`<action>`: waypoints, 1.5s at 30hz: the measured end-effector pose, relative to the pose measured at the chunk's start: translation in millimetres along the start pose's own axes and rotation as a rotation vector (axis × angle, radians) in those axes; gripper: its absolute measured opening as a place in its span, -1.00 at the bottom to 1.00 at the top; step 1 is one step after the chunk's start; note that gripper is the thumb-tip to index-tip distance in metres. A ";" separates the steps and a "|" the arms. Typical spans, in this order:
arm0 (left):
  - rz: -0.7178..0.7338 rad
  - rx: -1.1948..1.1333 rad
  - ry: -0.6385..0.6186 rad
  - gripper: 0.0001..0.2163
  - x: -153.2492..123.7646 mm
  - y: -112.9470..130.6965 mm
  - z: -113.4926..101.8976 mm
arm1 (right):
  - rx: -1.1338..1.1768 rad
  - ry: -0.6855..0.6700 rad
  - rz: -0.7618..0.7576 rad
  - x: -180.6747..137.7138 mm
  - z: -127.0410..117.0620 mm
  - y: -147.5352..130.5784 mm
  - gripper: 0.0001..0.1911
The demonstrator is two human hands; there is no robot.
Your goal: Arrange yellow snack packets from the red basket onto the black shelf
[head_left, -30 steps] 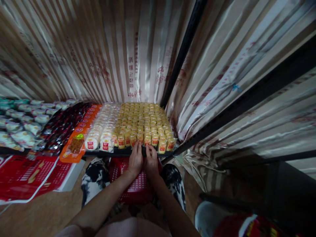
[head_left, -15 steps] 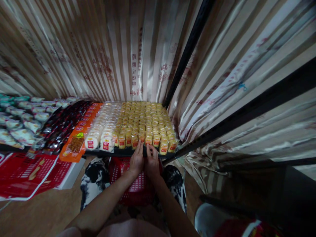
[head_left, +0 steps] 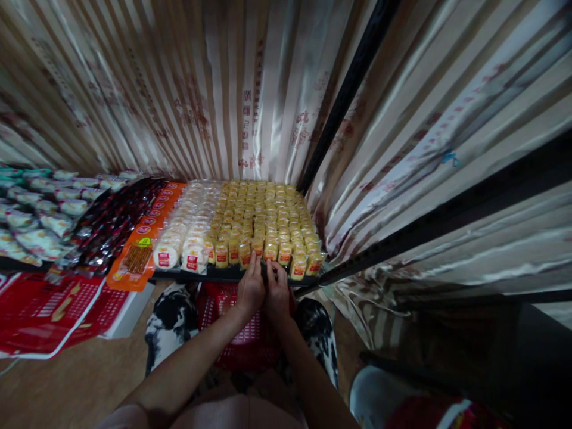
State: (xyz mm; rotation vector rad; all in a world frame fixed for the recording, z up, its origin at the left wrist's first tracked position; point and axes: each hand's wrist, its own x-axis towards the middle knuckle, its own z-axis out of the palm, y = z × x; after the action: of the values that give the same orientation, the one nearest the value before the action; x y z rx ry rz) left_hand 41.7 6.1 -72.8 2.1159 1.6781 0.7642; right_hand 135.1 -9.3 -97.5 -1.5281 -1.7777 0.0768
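Rows of small yellow snack packets (head_left: 263, 217) in clear wrappers with red labels stand on a dark shelf (head_left: 223, 275) before me. My left hand (head_left: 251, 291) reaches to the front row, its fingers stretched out and held close together, the tips touching a packet near the middle. Beside it my right hand (head_left: 277, 290) has its fingers extended too, with the index fingertip against the neighbouring packet. Neither hand visibly grips a packet. Left of the yellow ones stand round white packets (head_left: 195, 255) with red labels.
A red basket (head_left: 243, 333) sits between my knees. Leftward on the shelf lie an orange snack bag (head_left: 136, 259), dark shiny packets (head_left: 111, 229) and white packets (head_left: 56, 223). A red printed bag (head_left: 53, 313) hangs below. Striped curtain (head_left: 268, 89) and black posts (head_left: 348, 95) enclose the shelf.
The view has shifted slightly. Both hands stay at the front row with their fingertips at the same packets; no packet has visibly been moved or lifted.
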 end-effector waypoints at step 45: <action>0.001 0.076 0.359 -0.57 -23.0 -22.5 -14.6 | -0.017 -0.023 0.018 4.9 -2.0 -5.1 -0.46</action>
State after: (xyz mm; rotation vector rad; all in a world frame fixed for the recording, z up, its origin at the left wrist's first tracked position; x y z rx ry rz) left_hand 11.6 -11.5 -78.5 2.1255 1.9086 1.1543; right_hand 132.2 -7.3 -91.0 -1.5612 -1.7866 0.0885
